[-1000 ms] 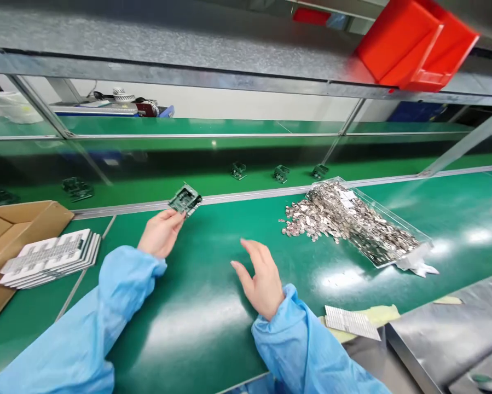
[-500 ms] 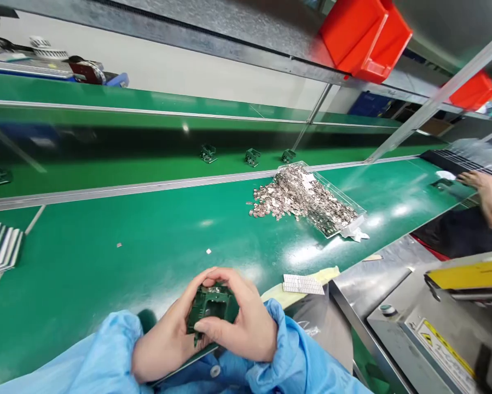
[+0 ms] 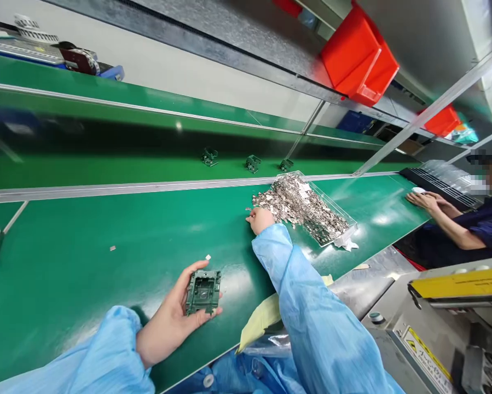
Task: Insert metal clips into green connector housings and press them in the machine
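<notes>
A: Since the green plastic frame (image 3: 203, 291) sits in the left hand (image 3: 175, 317) low over the bench (image 3: 85, 246), thumb and fingers (image 3: 196, 266) closed on its opposite edges, how would it handle?

B: Light and stiff, I'd judge, but thin-walled; gripping by the outer rim looks safest, clear of the open middle.

A: And the right hand (image 3: 261, 220)?

B: It reaches into the near edge of the heap of small metal pieces (image 3: 299, 205) spilling from the clear tray (image 3: 349, 224). Fingers curl down onto them; whether one is pinched, I cannot tell. Those look tiny, slippery, easily bent: fingertip work.
</notes>
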Demonstrator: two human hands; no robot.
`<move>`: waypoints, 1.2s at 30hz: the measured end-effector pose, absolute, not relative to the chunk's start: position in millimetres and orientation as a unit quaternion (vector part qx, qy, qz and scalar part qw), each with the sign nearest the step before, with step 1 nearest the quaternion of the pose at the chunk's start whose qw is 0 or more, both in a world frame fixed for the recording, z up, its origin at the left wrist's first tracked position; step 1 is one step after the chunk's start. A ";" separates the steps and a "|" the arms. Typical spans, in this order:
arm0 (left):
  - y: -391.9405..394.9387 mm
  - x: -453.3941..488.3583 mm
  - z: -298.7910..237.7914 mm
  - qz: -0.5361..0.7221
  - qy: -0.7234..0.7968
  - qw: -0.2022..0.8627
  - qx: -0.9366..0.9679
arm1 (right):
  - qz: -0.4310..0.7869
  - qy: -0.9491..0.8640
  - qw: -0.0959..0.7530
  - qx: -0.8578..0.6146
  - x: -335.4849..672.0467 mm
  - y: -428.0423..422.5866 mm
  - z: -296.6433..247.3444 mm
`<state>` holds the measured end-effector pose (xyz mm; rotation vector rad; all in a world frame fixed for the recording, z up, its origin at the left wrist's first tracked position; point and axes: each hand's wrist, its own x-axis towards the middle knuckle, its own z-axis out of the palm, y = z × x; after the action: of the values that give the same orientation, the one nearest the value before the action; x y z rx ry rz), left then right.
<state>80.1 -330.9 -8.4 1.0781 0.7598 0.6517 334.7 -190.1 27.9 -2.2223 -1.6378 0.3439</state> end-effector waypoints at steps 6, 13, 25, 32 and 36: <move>-327.7 81.8 -6.3 0.373 0.395 0.688 0.481 | 0.131 -0.597 0.189 -0.768 329.5 -205.3 40.3; -334.4 83.1 -2.6 0.390 0.357 0.700 0.480 | 0.394 -0.558 0.339 -0.647 292.8 -308.8 62.0; -341.4 82.8 -4.8 0.404 0.348 0.645 0.547 | 0.348 -0.536 0.502 -0.583 228.8 -365.6 25.4; -343.3 83.4 -3.7 0.401 0.331 0.655 0.547 | 0.347 -0.516 0.507 -0.597 221.5 -369.6 24.0; -343.6 81.5 -5.5 0.406 0.329 0.645 0.557 | 0.350 -0.503 0.511 -0.602 219.8 -370.6 22.4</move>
<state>81.5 -343.6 -5.5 1.2687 0.7487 0.9243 219.8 -370.6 22.4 -1.4494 -1.2111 0.8417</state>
